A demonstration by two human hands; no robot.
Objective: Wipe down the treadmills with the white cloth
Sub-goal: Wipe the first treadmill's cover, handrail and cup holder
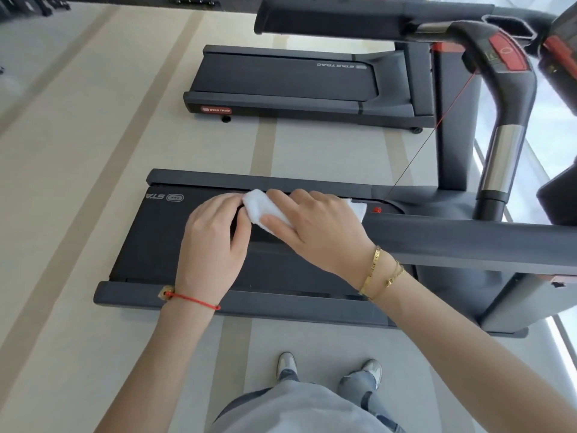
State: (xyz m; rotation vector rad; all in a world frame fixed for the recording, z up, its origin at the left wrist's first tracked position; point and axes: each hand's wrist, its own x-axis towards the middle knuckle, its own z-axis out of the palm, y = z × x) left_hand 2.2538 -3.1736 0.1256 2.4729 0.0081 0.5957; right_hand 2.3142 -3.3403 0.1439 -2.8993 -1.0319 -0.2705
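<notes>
A person stands on the pale striped floor (78, 182) beside the near treadmill (150, 245), both arms reaching out over its dark belt. The white cloth (265, 210) is held up between the two hands, above the belt and toward the far side rail. The right hand (315, 226) lies over the cloth with its thumb and fingers wrapped round it, and a corner of white pokes out past the hand to the right, close to the small red clip (377, 210) on the deck. The left hand (215, 242) has its fingers curled in at the cloth's left end, pinching it there. A red string bracelet (193, 300) circles the left wrist, and two gold bracelets (379, 271) sit on the right wrist.

A thin red cord (437, 123) runs from the clip up to the handlebar console with its red button (507, 54), far right. The near handrail (468, 235) crosses to the right of the hands. A second treadmill (281, 79) stands farther back, parallel to the first, well apart from it. Two pale sneakers (285, 364) show at the near edge, toes pointing at the machine.
</notes>
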